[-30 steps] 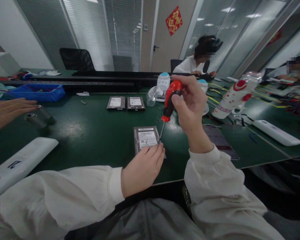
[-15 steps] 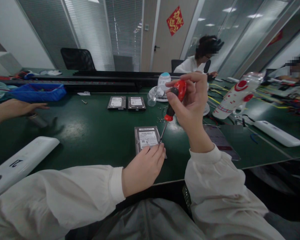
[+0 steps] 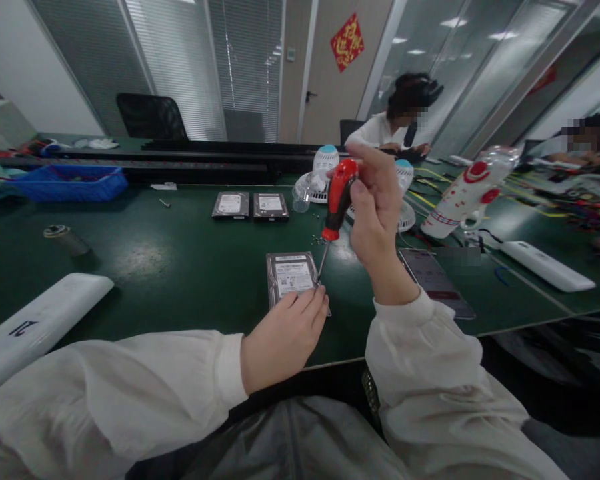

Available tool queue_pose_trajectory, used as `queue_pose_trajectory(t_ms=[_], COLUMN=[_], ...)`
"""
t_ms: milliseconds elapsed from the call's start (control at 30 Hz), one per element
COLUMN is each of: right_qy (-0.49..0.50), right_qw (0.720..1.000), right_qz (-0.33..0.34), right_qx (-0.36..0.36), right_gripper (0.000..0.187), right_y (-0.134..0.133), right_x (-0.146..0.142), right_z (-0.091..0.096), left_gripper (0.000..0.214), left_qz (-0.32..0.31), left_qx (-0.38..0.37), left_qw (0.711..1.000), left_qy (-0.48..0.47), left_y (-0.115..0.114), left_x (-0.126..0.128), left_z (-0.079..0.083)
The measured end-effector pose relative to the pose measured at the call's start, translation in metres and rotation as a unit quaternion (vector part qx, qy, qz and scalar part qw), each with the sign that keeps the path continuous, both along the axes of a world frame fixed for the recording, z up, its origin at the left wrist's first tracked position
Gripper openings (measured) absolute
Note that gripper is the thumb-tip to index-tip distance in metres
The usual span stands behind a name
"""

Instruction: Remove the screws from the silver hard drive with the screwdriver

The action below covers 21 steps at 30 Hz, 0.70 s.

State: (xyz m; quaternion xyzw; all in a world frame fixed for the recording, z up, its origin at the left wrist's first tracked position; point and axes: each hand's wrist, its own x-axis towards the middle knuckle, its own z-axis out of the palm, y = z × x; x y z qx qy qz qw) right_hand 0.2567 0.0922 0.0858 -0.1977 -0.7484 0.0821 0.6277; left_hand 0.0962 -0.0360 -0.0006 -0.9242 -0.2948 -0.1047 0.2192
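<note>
A hard drive [image 3: 291, 274] with a white label lies flat on the green table [image 3: 190, 267] in front of me. My left hand [image 3: 285, 337] rests on its near edge, fingers lying flat and pressing it down. My right hand [image 3: 377, 213] is wrapped round the red and black handle of a screwdriver [image 3: 336, 208]. The screwdriver stands nearly upright and its tip meets the drive's near right corner, just beside my left fingertips.
Two more hard drives [image 3: 251, 205] lie further back, with small screws [image 3: 314, 235] scattered near them. White fans [image 3: 325, 175], a red-and-white bottle [image 3: 467, 192], a phone [image 3: 435, 272], a grey cylinder [image 3: 65, 238], white bars [image 3: 37, 323] and a blue bin [image 3: 73, 181] surround them. Other people sit beyond.
My right hand has turned the screwdriver handle while the tip stayed on the drive. The other person's hand at the far left has drawn out of view, leaving the grey cylinder.
</note>
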Motion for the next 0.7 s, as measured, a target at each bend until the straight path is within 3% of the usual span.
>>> queue_pose_trajectory(t_ms=[133, 233, 433, 600, 700], right_qy=[0.011, 0.022, 0.028, 0.019, 0.025], right_qw=[1.000, 0.999, 0.999, 0.999, 1.000], right_qz=[0.002, -0.005, 0.026, -0.025, -0.014], right_qx=[0.021, 0.042, 0.013, 0.024, -0.003], right_gripper=[0.028, 0.038, 0.033, 0.035, 0.042], right_y=[-0.0004, 0.0010, 0.0010, -0.0019, -0.0012], right_x=[-0.0029, -0.0046, -0.0029, -0.0011, -0.0014], right_z=[0.0013, 0.0012, -0.0005, 0.0010, 0.0000], left_gripper=[0.049, 0.049, 0.049, 0.049, 0.049], left_qz=[0.000, 0.001, 0.001, 0.002, 0.004], left_qx=[0.000, 0.002, 0.002, 0.002, 0.007], left_qw=[1.000, 1.000, 1.000, 1.000, 1.000], left_qy=[-0.001, 0.000, -0.001, 0.003, 0.006], left_y=[0.0001, 0.0004, 0.0003, 0.0002, 0.0003], left_x=[-0.0006, -0.0010, -0.0006, -0.0006, -0.0008], left_z=[-0.0003, -0.0005, -0.0003, -0.0001, 0.0002])
